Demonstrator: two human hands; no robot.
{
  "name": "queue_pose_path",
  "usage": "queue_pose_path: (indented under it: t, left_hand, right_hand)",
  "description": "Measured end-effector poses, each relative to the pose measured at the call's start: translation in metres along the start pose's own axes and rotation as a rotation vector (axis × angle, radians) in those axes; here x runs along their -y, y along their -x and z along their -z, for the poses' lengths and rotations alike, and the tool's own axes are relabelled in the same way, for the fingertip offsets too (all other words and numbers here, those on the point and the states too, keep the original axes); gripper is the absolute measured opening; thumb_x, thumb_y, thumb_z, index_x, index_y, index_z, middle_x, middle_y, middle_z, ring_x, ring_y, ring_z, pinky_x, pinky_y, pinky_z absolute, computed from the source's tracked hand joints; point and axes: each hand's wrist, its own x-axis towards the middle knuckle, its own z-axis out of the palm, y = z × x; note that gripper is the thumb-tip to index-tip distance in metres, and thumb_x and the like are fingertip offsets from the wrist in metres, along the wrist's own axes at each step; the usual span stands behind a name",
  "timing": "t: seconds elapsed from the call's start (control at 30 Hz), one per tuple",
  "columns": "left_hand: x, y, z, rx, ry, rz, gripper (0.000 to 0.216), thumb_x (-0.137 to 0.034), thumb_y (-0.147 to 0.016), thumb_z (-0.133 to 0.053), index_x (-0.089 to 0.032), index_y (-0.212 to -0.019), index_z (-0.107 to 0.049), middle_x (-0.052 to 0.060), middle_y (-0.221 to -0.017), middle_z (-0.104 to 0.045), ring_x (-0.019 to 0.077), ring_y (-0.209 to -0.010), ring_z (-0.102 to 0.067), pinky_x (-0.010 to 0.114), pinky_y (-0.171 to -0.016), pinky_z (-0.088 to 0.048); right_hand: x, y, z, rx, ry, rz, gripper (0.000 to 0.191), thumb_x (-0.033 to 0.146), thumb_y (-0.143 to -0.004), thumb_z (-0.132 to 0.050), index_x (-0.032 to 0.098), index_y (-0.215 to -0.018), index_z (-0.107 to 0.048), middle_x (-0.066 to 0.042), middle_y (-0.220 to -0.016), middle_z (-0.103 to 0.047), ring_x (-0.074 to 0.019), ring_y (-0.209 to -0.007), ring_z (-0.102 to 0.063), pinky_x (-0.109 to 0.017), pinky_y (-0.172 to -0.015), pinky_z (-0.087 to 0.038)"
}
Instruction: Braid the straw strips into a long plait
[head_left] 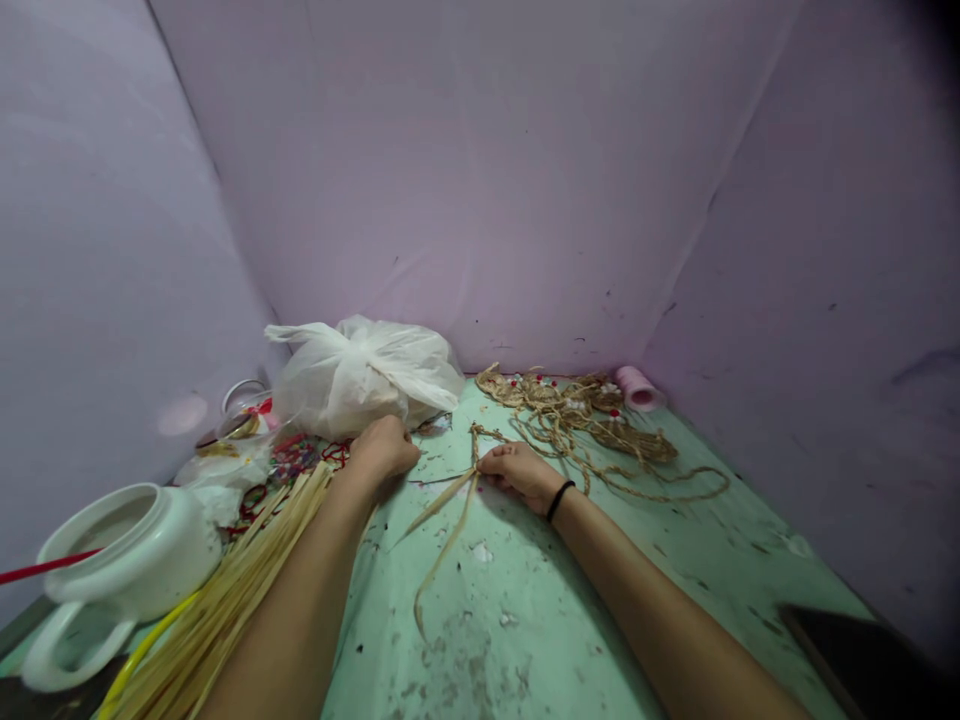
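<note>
My right hand [516, 472] rests on the pale green table [525, 620], fingers pinched on the knotted end of a braided straw cord [474, 462]. Loose straw strips [442, 545] trail from that knot toward me. A black band circles that wrist. My left hand [382, 452] lies curled with its knuckles up beside a white plastic bag [360, 375]; what its fingers hold, if anything, is hidden. A thin dark thread runs between the two hands.
A heap of braided straw cord with red and white beads [585, 415] lies at the back right, by a pink spool [637, 388]. At left are a bundle of straw stalks [225, 590], a white jug [120, 560], red cords and beads [292, 458]. Lilac cloth walls enclose the table.
</note>
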Motion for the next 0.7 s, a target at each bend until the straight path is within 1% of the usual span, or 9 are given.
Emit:
queue_pose_path:
  t: [0.1, 0.23, 0.33, 0.4, 0.47, 0.57, 0.63, 0.7]
  left_hand:
    - [-0.001, 0.003, 0.004, -0.024, -0.027, 0.056, 0.021, -0.023, -0.058, -0.053, -0.016, -0.075, -0.064, 0.013, -0.088, -0.064, 0.0243, -0.080, -0.059, 0.027, -0.061, -0.041]
    - [0.000, 0.004, 0.004, -0.008, -0.043, 0.035, 0.022, -0.025, -0.056, -0.056, -0.017, -0.075, -0.064, 0.015, -0.091, -0.064, 0.0268, -0.083, -0.058, 0.028, -0.062, -0.041]
    - [0.000, 0.003, 0.002, -0.042, -0.062, 0.067, 0.023, -0.023, -0.055, -0.056, -0.016, -0.075, -0.064, 0.016, -0.089, -0.064, 0.0275, -0.085, -0.058, 0.028, -0.063, -0.040]
    - [-0.002, 0.003, 0.003, -0.072, -0.047, 0.065, 0.021, -0.023, -0.056, -0.055, -0.015, -0.073, -0.064, 0.015, -0.084, -0.064, 0.0263, -0.082, -0.058, 0.026, -0.061, -0.039]
    - [-0.007, 0.004, 0.002, -0.055, 0.047, -0.033, 0.018, -0.022, -0.057, -0.052, -0.015, -0.068, -0.064, 0.011, -0.075, -0.064, 0.0220, -0.073, -0.058, 0.024, -0.057, -0.038]
    - [-0.022, 0.010, -0.004, 0.068, 0.303, -0.252, 0.016, -0.020, -0.057, -0.050, -0.014, -0.063, -0.064, 0.003, -0.056, -0.057, 0.0136, -0.054, -0.051, 0.020, -0.048, -0.033]
    - [-0.033, 0.015, -0.011, 0.155, 0.421, -0.316, 0.015, -0.018, -0.056, -0.049, -0.013, -0.061, -0.063, -0.001, -0.047, -0.049, 0.0100, -0.045, -0.043, 0.020, -0.043, -0.030]
    - [-0.042, 0.018, -0.019, 0.184, 0.453, -0.337, 0.013, -0.016, -0.054, -0.050, -0.012, -0.057, -0.061, -0.002, -0.044, -0.046, 0.0084, -0.042, -0.039, 0.019, -0.042, -0.028]
  right_hand:
    - [0.001, 0.000, 0.000, -0.005, 0.003, 0.002, 0.011, 0.012, -0.060, -0.051, 0.013, -0.049, -0.048, 0.006, -0.037, -0.038, -0.0025, -0.032, -0.026, -0.019, -0.033, -0.013]
    - [0.003, 0.001, -0.001, -0.002, -0.010, -0.002, 0.011, 0.011, -0.060, -0.051, 0.013, -0.049, -0.048, 0.006, -0.036, -0.038, -0.0024, -0.031, -0.025, -0.019, -0.033, -0.013]
    - [0.004, 0.003, -0.001, -0.006, -0.021, 0.000, 0.012, 0.011, -0.059, -0.052, 0.013, -0.048, -0.047, 0.006, -0.037, -0.039, -0.0022, -0.031, -0.026, -0.018, -0.032, -0.013]
    - [0.004, 0.003, -0.001, -0.011, -0.026, 0.004, 0.011, 0.011, -0.059, -0.052, 0.012, -0.048, -0.048, 0.006, -0.037, -0.040, -0.0021, -0.031, -0.027, -0.018, -0.032, -0.014]
    - [0.003, 0.002, -0.001, -0.011, -0.030, 0.006, 0.010, 0.011, -0.058, -0.052, 0.012, -0.049, -0.049, 0.006, -0.036, -0.039, -0.0023, -0.031, -0.026, -0.018, -0.032, -0.014]
    - [0.002, 0.002, -0.001, 0.005, -0.032, 0.010, 0.010, 0.011, -0.059, -0.051, 0.013, -0.049, -0.048, 0.007, -0.035, -0.036, -0.0023, -0.031, -0.024, -0.018, -0.033, -0.012]
    - [0.002, 0.001, 0.000, 0.013, -0.037, 0.022, 0.011, 0.011, -0.059, -0.050, 0.013, -0.049, -0.047, 0.007, -0.035, -0.035, -0.0024, -0.031, -0.024, -0.018, -0.033, -0.013]
    - [0.002, 0.002, 0.000, 0.016, -0.042, 0.026, 0.011, 0.011, -0.059, -0.050, 0.013, -0.049, -0.046, 0.007, -0.034, -0.035, -0.0025, -0.032, -0.024, -0.018, -0.034, -0.013]
